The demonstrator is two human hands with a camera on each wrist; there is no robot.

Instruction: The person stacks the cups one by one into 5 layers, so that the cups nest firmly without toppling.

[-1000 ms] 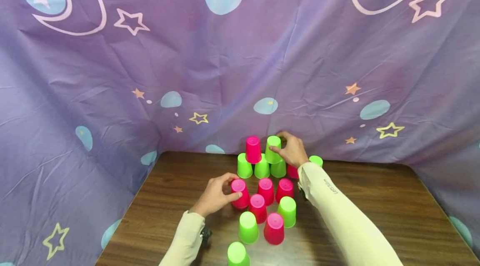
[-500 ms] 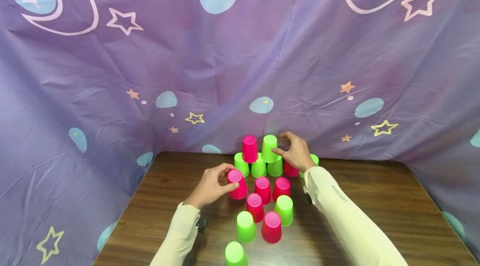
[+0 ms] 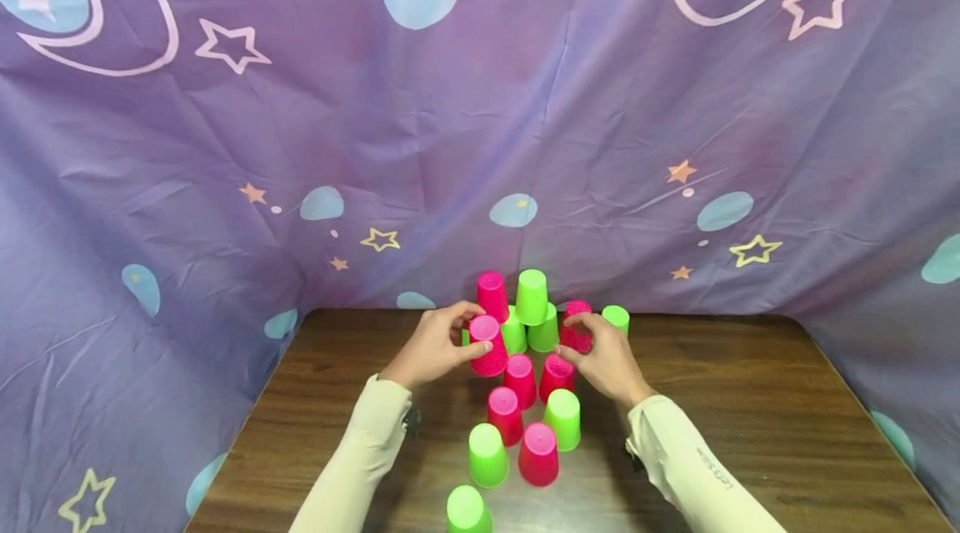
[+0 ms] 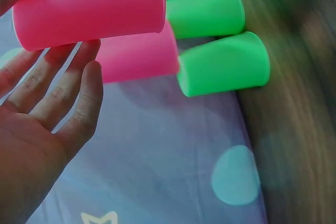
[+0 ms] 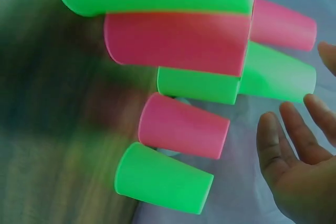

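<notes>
My left hand [image 3: 433,347] grips an upside-down pink cup [image 3: 487,349] between thumb and fingers, off the table; the left wrist view shows fingers under the cup's side. Just behind it, an upper pink cup [image 3: 491,295] and an upper green cup [image 3: 532,297] stand on a back row of green cups [image 3: 543,331]. The row's leftmost green cup is mostly hidden by the left hand. My right hand [image 3: 609,362] holds nothing, thumb and fingers spread, near a pink cup [image 3: 557,374] and the back row's pink cup [image 3: 577,320]. In the right wrist view its fingers [image 5: 302,132] are apart from the cups.
A green cup [image 3: 616,319] ends the back row at right. Nearer stand more upside-down cups: pink cups [image 3: 505,418] and green cups [image 3: 487,456], with one green cup [image 3: 467,508] at the front. The wooden table [image 3: 720,399] meets a purple patterned cloth [image 3: 630,141] behind.
My left hand has lifted the pink cup from the table and brought it toward the back stack. My right hand has let go of the upper green cup and drawn back, nearer me.
</notes>
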